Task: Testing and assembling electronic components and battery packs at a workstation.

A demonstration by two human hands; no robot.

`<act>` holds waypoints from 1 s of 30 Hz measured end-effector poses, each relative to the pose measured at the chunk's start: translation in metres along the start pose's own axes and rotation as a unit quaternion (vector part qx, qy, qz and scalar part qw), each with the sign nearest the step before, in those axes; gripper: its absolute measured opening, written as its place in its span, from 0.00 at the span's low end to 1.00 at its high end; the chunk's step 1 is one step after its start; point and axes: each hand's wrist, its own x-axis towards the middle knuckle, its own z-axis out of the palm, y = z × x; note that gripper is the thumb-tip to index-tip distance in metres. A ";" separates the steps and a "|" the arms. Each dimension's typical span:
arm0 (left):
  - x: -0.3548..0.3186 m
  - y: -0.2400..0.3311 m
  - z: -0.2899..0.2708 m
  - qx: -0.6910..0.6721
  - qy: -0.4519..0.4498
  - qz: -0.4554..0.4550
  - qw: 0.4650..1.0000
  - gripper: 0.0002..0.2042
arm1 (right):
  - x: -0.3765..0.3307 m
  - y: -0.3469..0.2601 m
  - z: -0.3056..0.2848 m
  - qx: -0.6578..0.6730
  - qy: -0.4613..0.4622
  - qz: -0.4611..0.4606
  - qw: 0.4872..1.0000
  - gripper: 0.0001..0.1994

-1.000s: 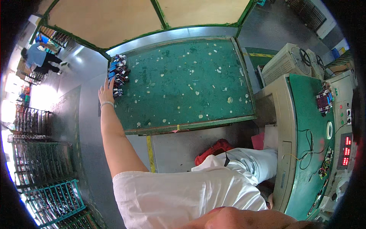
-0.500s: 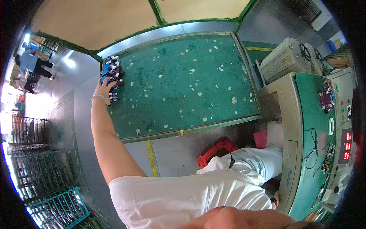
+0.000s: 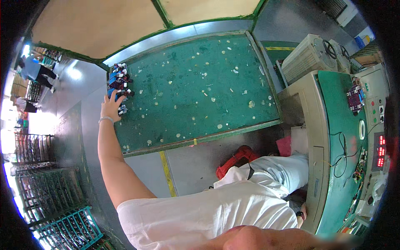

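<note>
A row of small circuit boards (image 3: 119, 78) with blue, black and white parts lies along the left edge of the green-topped table (image 3: 183, 91). My left hand (image 3: 111, 109) reaches out to the near end of this row. Its fingers are spread over the boards, and a few blue and white parts show beside the thumb. Whether the hand touches or bears any board is hard to make out. Low on the right, my right hand (image 3: 303, 211) hangs beside the workbench, with a black band at its wrist. Its fingers are mostly hidden.
On the right, a workbench (image 3: 337, 166) carries a dark circuit board (image 3: 355, 100), a white tape roll (image 3: 361, 129), black cable (image 3: 342, 154) and a control panel with red digits (image 3: 380, 151). A red stool (image 3: 235, 160) stands below. Racks (image 3: 68, 225) line the left; people (image 3: 37, 68) are beyond.
My left hand has shifted nearer along the board row, toward its near end, fingers still spread. The view has tilted slightly. My right hand stays low by the workbench.
</note>
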 end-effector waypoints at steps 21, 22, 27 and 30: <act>-0.040 0.195 -0.229 -0.003 0.187 0.255 0.949 0.48 | 0.033 0.041 -0.052 0.119 -0.146 0.120 0.975 0.29; -0.041 0.213 -0.254 -0.017 0.221 0.282 0.934 0.47 | 0.023 0.044 -0.050 0.121 -0.149 0.107 0.976 0.28; -0.030 0.333 -0.400 0.013 0.322 0.445 0.835 0.45 | -0.017 0.057 -0.040 0.146 -0.098 0.084 0.981 0.27; -0.024 0.420 -0.478 0.012 0.390 0.541 0.745 0.44 | -0.033 0.059 -0.040 0.165 -0.148 0.095 0.971 0.27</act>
